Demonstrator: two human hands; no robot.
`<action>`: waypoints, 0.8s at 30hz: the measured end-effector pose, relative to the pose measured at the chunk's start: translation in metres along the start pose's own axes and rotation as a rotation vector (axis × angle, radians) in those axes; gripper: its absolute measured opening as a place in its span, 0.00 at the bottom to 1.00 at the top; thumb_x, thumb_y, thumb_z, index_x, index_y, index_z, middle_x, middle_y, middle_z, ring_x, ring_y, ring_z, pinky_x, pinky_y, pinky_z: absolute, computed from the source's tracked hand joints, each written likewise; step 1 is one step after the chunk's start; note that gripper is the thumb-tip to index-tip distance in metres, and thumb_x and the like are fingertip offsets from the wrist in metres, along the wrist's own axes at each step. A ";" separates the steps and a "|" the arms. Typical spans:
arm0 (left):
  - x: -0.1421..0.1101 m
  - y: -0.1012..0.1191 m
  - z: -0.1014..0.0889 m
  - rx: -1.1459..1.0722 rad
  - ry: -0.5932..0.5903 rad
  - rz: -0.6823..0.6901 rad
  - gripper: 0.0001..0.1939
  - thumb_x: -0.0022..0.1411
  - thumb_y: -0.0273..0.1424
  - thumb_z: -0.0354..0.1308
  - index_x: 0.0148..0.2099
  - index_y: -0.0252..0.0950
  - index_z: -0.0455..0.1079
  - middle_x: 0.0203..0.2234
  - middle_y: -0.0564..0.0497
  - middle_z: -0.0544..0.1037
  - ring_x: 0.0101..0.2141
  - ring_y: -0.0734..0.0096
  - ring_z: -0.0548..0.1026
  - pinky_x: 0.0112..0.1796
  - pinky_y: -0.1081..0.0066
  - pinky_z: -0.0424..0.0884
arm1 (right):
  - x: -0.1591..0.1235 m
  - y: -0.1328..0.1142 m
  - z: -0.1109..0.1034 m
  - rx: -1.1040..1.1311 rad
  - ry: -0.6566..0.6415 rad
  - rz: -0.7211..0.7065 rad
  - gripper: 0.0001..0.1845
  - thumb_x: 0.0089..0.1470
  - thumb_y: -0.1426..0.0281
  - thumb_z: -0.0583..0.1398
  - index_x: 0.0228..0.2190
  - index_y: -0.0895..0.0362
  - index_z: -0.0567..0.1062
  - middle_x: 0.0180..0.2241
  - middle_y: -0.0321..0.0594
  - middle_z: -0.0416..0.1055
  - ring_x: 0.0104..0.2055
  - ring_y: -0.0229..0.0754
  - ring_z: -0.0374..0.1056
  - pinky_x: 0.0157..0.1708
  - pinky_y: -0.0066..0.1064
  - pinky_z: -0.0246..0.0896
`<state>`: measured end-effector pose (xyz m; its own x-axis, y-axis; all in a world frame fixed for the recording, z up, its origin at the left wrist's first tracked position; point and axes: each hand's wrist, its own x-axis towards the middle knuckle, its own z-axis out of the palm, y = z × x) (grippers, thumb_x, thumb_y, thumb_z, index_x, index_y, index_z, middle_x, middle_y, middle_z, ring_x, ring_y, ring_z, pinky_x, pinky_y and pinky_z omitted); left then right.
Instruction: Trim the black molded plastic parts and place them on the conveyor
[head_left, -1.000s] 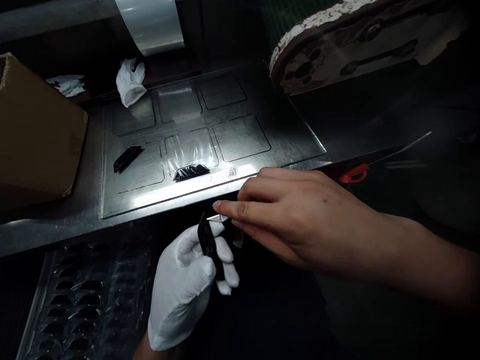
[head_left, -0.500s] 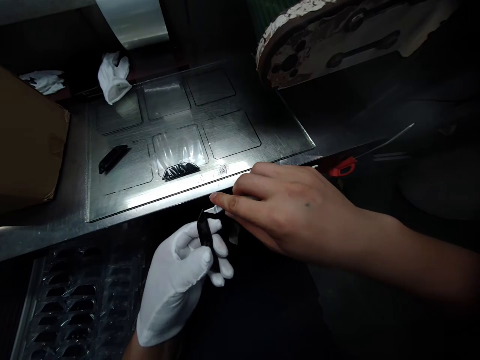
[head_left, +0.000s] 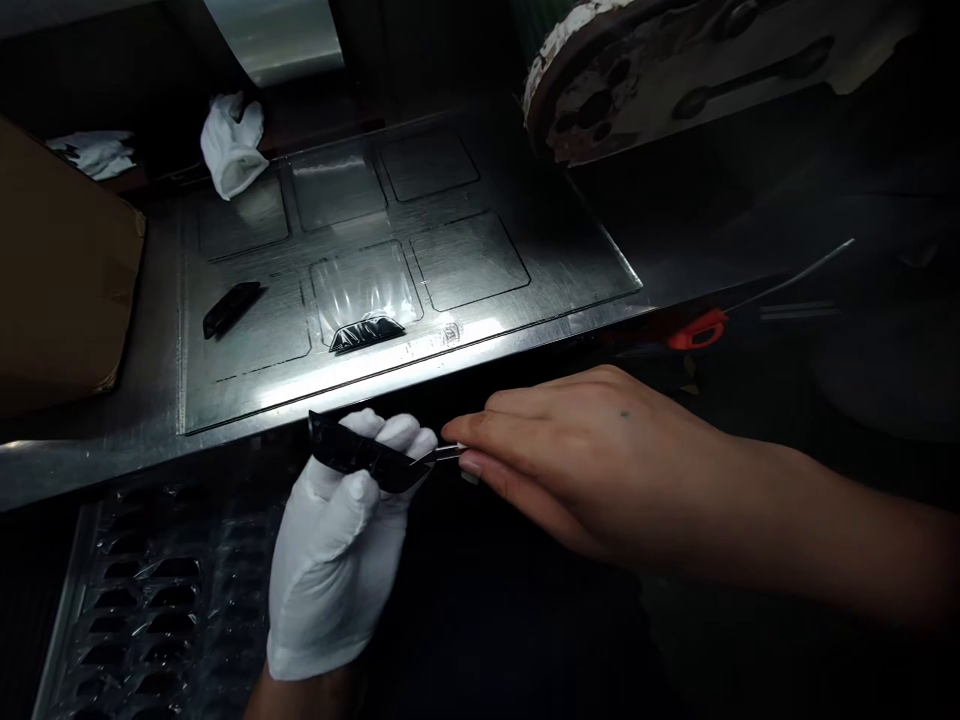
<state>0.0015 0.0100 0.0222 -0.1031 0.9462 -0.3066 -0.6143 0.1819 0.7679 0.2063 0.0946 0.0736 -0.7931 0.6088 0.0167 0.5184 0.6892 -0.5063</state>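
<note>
My left hand (head_left: 337, 560), in a white glove, is closed on a glossy black trapezoid-shaped plastic piece (head_left: 367, 455), thumb in front and fingers behind. Bare and pinched together, my right hand (head_left: 562, 465) grips a thin silver pointed tool (head_left: 448, 453); most of it is hidden by the fingers, so its exact kind is unclear. The tool's tip touches the right end of the black piece. On the metal worktable above lie a similar black piece (head_left: 231, 309) and another black piece (head_left: 367, 334) attached to or inside clear film (head_left: 367, 285).
A cardboard box (head_left: 67, 270) stands at left. A white glove (head_left: 232, 145) lies at the back. Below left is a clear tray (head_left: 71, 600) of several black pieces. A machine arm (head_left: 600, 100) overhangs upper right; a red-handled tool (head_left: 697, 330) lies at the table's edge.
My left hand has turned the black piece from nearly upright to slanting lengthwise. My right hand has shifted slightly down and right, its tool now against the piece's right end.
</note>
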 end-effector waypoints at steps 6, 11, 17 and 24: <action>-0.003 0.003 -0.001 -0.003 0.007 0.011 0.11 0.68 0.28 0.65 0.52 0.42 0.79 0.46 0.51 0.85 0.46 0.65 0.83 0.54 0.66 0.78 | 0.003 -0.003 0.000 -0.042 -0.004 -0.025 0.18 0.72 0.65 0.52 0.36 0.56 0.79 0.34 0.39 0.79 0.31 0.39 0.74 0.29 0.31 0.58; -0.003 0.004 -0.002 -0.010 -0.008 0.007 0.11 0.68 0.28 0.64 0.52 0.41 0.78 0.46 0.52 0.85 0.46 0.66 0.83 0.55 0.67 0.77 | 0.003 -0.002 0.001 -0.045 -0.005 -0.018 0.19 0.72 0.64 0.52 0.37 0.56 0.79 0.34 0.38 0.79 0.31 0.39 0.74 0.28 0.31 0.58; -0.005 0.002 -0.003 0.015 0.009 0.017 0.12 0.69 0.28 0.64 0.53 0.41 0.78 0.47 0.51 0.84 0.48 0.65 0.82 0.56 0.65 0.77 | 0.000 0.000 0.003 -0.105 -0.011 -0.022 0.16 0.71 0.66 0.54 0.40 0.56 0.80 0.33 0.39 0.79 0.31 0.40 0.74 0.28 0.32 0.57; -0.007 -0.001 -0.002 0.080 0.112 0.058 0.13 0.65 0.28 0.67 0.52 0.40 0.78 0.46 0.49 0.84 0.48 0.61 0.83 0.54 0.62 0.78 | -0.006 -0.001 0.009 -0.263 0.070 -0.071 0.09 0.65 0.73 0.59 0.42 0.56 0.80 0.29 0.35 0.75 0.27 0.38 0.69 0.24 0.32 0.47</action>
<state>0.0009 0.0024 0.0225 -0.2260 0.9208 -0.3179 -0.5413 0.1526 0.8269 0.2073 0.0866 0.0663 -0.8113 0.5746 0.1083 0.5346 0.8040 -0.2603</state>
